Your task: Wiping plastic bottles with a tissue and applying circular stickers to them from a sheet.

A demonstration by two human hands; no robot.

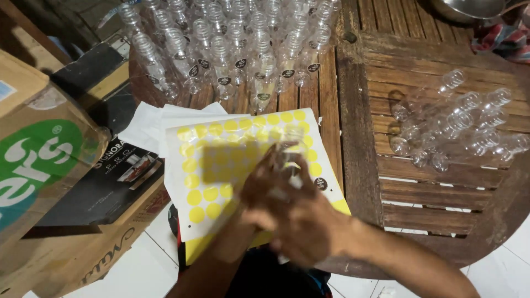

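Observation:
A small clear plastic bottle (290, 144) sits between both my hands, over a white sticker sheet (221, 160) dotted with round yellow stickers. My left hand (259, 185) grips the bottle from the left. My right hand (306, 223) wraps over its lower part; both hands are motion-blurred. One round black sticker (321, 183) remains on the sheet's right side.
Several upright clear bottles with black round labels (232, 44) stand at the far end of the wooden slat table (359, 138). Unlabelled bottles lie in a heap (458, 124) at the right. Cardboard boxes (38, 165) stand left. A metal bowl (469, 8) sits far right.

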